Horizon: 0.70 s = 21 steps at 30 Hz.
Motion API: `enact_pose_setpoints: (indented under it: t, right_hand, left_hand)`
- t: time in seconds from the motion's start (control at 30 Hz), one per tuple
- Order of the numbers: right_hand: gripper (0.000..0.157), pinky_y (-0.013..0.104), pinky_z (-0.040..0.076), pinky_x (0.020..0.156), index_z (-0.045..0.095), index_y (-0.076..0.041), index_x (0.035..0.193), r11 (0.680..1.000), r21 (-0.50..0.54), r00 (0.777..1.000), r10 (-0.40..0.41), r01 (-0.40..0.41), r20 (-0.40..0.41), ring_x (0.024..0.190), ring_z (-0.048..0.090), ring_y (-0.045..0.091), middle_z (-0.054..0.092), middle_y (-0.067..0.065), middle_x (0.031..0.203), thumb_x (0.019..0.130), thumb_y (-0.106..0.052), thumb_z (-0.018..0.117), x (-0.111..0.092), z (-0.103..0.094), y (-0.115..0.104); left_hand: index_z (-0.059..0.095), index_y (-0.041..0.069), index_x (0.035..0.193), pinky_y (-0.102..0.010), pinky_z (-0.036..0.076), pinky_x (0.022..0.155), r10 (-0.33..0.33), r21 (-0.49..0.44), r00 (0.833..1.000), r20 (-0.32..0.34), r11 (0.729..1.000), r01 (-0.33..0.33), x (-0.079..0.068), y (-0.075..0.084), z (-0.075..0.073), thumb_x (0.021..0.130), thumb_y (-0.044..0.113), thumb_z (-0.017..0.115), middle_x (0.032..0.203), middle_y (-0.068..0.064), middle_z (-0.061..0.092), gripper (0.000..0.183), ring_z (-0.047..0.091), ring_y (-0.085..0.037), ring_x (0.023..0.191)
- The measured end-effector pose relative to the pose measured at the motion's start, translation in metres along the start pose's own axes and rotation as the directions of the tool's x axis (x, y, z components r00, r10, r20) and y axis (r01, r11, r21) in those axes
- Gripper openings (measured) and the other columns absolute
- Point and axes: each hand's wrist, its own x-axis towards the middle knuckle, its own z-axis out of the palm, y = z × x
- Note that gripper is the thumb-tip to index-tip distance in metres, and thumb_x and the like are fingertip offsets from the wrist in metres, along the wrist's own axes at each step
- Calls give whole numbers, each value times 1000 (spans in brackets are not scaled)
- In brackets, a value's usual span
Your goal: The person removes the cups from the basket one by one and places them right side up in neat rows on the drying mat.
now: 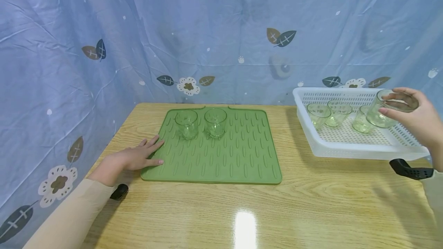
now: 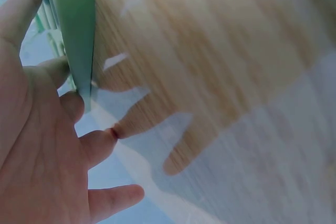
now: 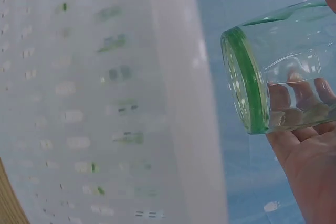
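Note:
My right hand (image 1: 412, 112) grips a clear greenish drinking glass (image 1: 377, 116) near its rim, over the right part of a white plastic basket (image 1: 363, 153). In the right wrist view the glass (image 3: 294, 66) shows its thick green base, with fingers seen through its wall. Three more glasses stand in the basket, one of them a glass (image 1: 339, 112) towards the back. My left hand (image 1: 138, 156) rests with spread fingers on the left edge of a green ribbed mat (image 1: 214, 164). Two glasses stand upright side by side on the mat's back left, a left one (image 1: 187, 124) and a right one (image 1: 215, 123).
The mat and basket sit on a wood-grain table (image 1: 194, 214). A blue patterned curtain (image 1: 221, 41) hangs behind the table and along its left side. A black wrist strap (image 1: 412, 170) is on the right wrist, in front of the basket.

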Motion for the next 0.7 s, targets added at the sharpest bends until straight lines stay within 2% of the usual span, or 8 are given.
enact_pose_setpoints:
  t: [0.13, 0.2, 0.3, 0.37, 0.53, 0.7]
  right_hand:
    - [61, 0, 42, 79, 35, -36, 144, 998, 64, 1000, -23, 22, 14, 100, 52, -18, 50, -28, 120, 102, 1, 61, 2, 1, -8]
    - [61, 1, 44, 79, 38, -32, 143, 982, 184, 999, -43, 39, 18, 102, 56, -16, 55, -25, 121, 101, 6, 59, 3, 3, -11]
    - [60, 3, 46, 80, 42, -26, 144, 937, 342, 996, -81, 66, 30, 105, 59, -11, 59, -20, 124, 99, 11, 58, 3, 6, -13]
    - [60, 5, 48, 82, 46, -21, 144, 884, 460, 993, -113, 82, 41, 107, 61, -6, 63, -14, 125, 98, 15, 57, 4, 9, -14]
    - [59, 8, 49, 85, 48, -16, 145, 818, 569, 985, -153, 83, 76, 111, 61, -1, 63, -7, 127, 97, 18, 55, 6, 21, -22]
    - [56, 9, 48, 87, 50, -15, 144, 807, 587, 979, -163, 64, 118, 115, 60, 1, 63, -6, 128, 98, 18, 53, 8, 32, -33]
  left_hand:
    - [17, 5, 165, -88, 12, 100, -5, 3, 1000, 2, 1000, 5, 0, 0, 0, 101, 60, 54, 169, -24, -3, 92, 1, -59, 148]
    - [17, 5, 165, -87, 13, 100, -7, 4, 1000, 3, 1000, 7, 0, -1, 1, 101, 60, 54, 169, -24, -3, 92, 1, -59, 148]
    - [17, 5, 165, -87, 12, 100, -6, 1, 1000, 1, 1000, 6, 0, -2, 1, 101, 60, 54, 169, -24, -3, 92, 1, -59, 148]
    - [17, 5, 165, -87, 12, 100, -5, 0, 1000, -1, 1000, 5, 0, -2, 2, 101, 60, 54, 169, -24, -3, 92, 1, -59, 148]
    - [17, 5, 165, -87, 11, 100, -5, -3, 1000, -2, 1000, 5, 0, -1, 1, 101, 60, 54, 169, -24, -3, 92, 0, -59, 148]
    - [17, 5, 165, -87, 11, 101, -8, -1, 1000, -3, 1000, 8, 0, -1, 1, 101, 61, 54, 169, -24, -4, 92, 1, -59, 148]
